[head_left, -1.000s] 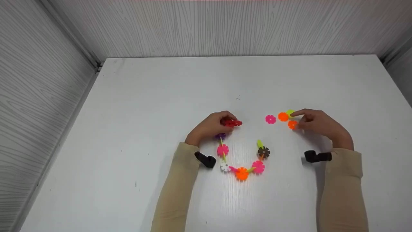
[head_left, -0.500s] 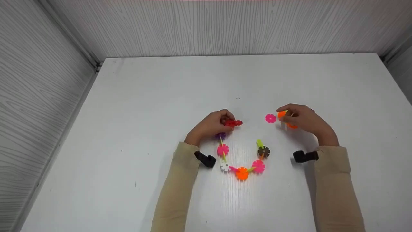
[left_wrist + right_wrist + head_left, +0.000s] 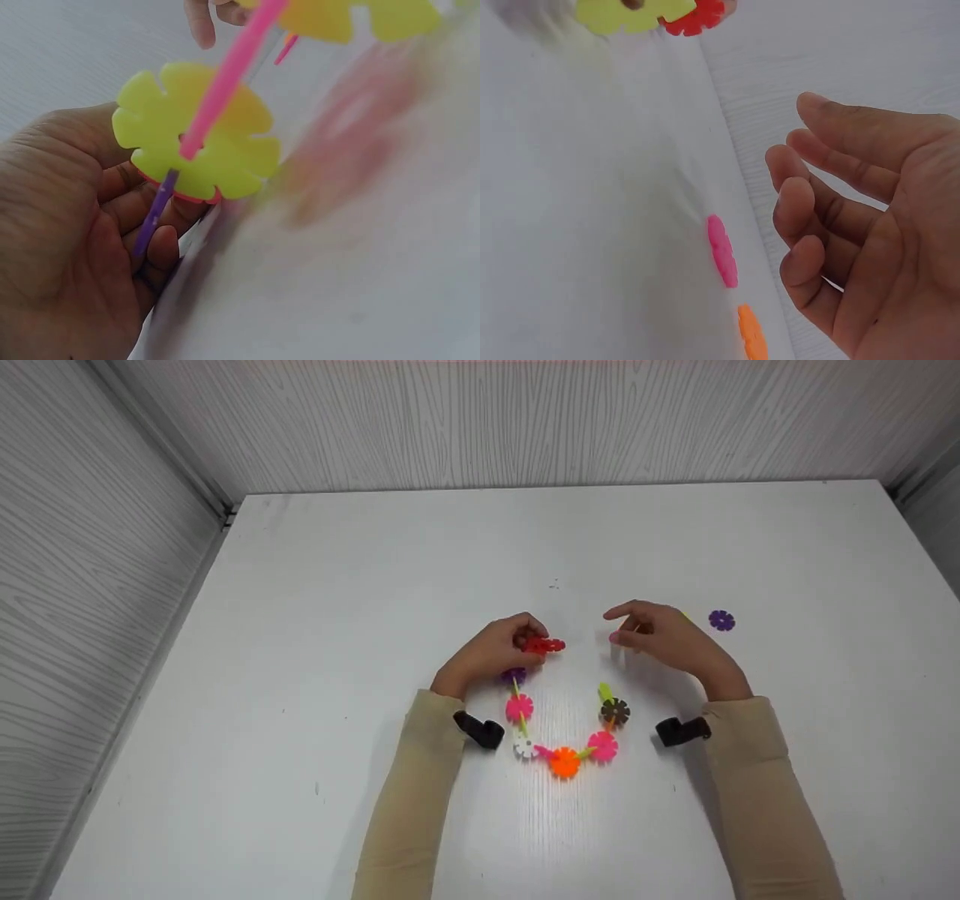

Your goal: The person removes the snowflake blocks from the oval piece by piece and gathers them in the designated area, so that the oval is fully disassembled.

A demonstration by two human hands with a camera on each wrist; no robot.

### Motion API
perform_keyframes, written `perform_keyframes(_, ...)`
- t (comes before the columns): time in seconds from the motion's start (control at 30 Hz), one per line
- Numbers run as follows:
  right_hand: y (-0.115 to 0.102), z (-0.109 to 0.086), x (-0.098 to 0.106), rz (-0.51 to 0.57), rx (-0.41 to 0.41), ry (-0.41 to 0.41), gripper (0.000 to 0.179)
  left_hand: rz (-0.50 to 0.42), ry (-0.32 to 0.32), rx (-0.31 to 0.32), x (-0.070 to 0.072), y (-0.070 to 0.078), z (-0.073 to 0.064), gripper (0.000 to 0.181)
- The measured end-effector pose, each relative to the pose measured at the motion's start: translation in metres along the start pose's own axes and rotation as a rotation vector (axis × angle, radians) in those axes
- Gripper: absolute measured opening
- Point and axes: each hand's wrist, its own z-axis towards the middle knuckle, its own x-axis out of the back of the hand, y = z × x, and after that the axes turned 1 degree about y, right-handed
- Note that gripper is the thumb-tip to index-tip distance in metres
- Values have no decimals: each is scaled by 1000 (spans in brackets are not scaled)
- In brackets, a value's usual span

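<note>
Notched plastic flower discs are joined into a curved chain in the head view, with a pink disc, an orange disc and a brown disc in it. My left hand grips the red disc at the chain's upper left end. In the left wrist view, a yellow disc mostly covers the red one, with a purple disc slotted in beside the fingers. My right hand hovers with relaxed, slightly bent fingers and nothing between them. Beside it lies a loose pink disc, apart from the fingertips.
A loose purple disc lies right of the right hand. Another loose orange disc shows near the pink one. The right hand hides most other loose discs from the head view. White panels stand behind and beside the white table.
My right hand has moved left across the loose discs, from the yellow and orange ones to the pink one, uncovering the purple disc. The left hand and the chain have stayed put.
</note>
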Motion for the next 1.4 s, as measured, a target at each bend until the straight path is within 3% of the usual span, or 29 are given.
perform_keyframes(0.33,-18,4,-19,-47,36,-27,35,-44,26,19,0,0,1,34)
perform_keyframes(0.63,-28,6,-35,-73,53,-95,35,-18,20,1,1,1,1,36)
perform_keyframes(1.03,-33,7,-43,-120,41,-94,32,-2,18,-40,-1,4,0,35)
perform_keyframes(1.2,-34,7,-45,-139,75,-71,27,44,-16,-81,-5,10,-1,34)
perform_keyframes(1.4,-36,8,-48,-205,122,-30,21,46,-23,-83,-8,14,-2,35)
